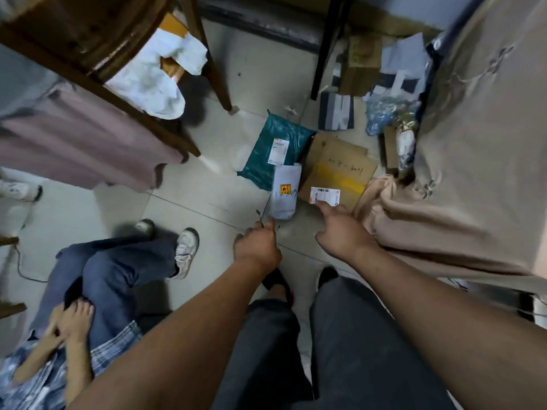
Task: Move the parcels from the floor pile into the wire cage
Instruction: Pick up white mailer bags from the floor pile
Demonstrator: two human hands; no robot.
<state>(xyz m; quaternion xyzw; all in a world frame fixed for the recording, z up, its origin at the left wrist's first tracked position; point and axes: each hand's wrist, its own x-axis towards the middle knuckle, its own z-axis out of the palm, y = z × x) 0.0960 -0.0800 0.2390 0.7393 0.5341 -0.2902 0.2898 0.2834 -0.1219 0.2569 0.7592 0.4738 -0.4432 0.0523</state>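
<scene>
A flat cardboard box (340, 170) with handwriting, yellow tape and a white label lies on the floor. Against its left edge, a pale mailer (285, 193) overlaps a teal mailer (275, 149). Behind the box lies a grey striped bag (336, 110).

Light dim, even, indoor; a pale sheen shows on the floor tiles (189, 202) ahead-left of the left hand (257, 245). Soft shadow lies under the chair (88, 39) beyond it. Wide-angle bending and blur grow toward the edges, worst right of the right hand (340, 232).
</scene>
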